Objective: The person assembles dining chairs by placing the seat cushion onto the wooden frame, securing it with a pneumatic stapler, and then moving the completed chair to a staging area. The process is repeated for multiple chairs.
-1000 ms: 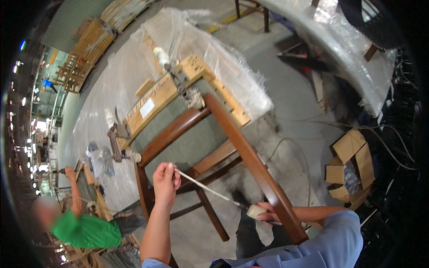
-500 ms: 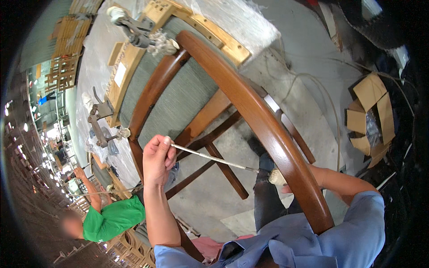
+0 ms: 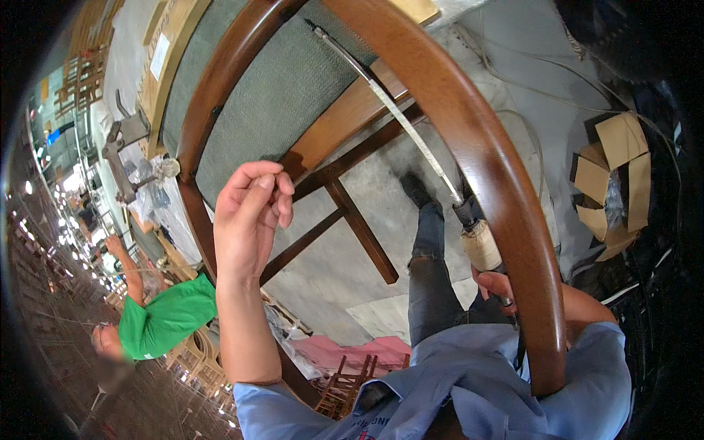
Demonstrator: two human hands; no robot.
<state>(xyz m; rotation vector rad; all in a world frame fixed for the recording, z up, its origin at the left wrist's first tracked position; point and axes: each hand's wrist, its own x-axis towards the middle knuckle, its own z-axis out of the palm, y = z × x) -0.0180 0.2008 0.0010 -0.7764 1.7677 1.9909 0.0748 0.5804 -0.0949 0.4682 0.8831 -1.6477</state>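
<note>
A brown wooden chair frame with a thick curved rail (image 3: 488,147) stands before me, a grey-green upholstered panel (image 3: 271,95) set in it. My right hand (image 3: 493,284), partly hidden by the rail, is closed around a power screwdriver (image 3: 481,246) wrapped in pale tape. Its long bit (image 3: 418,139), partly sleeved in white, points up and left, with the tip over the upholstery. My left hand (image 3: 253,209) is raised near the panel's lower edge, thumb and fingertips pinched together. Whatever they may hold is too small to make out.
A metal clamp (image 3: 123,150) with a padded tip presses by the frame's left side. An open cardboard box (image 3: 620,187) lies on the floor at right, with cables (image 3: 546,55) nearby. At lower left works a person in a green shirt (image 3: 165,319).
My left hand has let go of the bit's end and sits slightly lower. The screwdriver's bit has swung upward over the upholstery. The chair appears closer in view.
</note>
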